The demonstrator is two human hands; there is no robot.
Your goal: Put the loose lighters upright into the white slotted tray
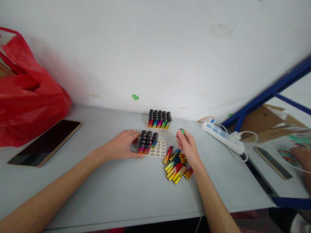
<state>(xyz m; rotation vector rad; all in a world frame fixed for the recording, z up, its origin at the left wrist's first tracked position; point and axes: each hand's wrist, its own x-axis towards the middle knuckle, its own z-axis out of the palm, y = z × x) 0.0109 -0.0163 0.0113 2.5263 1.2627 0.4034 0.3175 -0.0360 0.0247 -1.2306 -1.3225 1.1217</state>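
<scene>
Several black-topped lighters (pixel 146 142) stand upright in the left part of a white tray (pixel 159 149) with round hollows; its right part shows bare hollows. My left hand (pixel 123 144) is curved round the tray's left side, thumb at the front and fingers behind, against the lighters. Over the loose pile, my right hand (pixel 186 142) is closed on a lighter (pixel 181 130) whose green and dark end shows above the fingers. Several shiny coloured lighters (pixel 175 168) lie heaped right of the tray. Behind it stands a full block of lighters (pixel 159 119).
A red bag (pixel 31 94) and a dark tablet-like device (pixel 46 142) occupy the left. At the right are a white power strip (pixel 222 136) with cables and a blue metal frame (pixel 267 92). Beyond it are a cardboard box (pixel 259 123) and part of another person's hand (pixel 302 155).
</scene>
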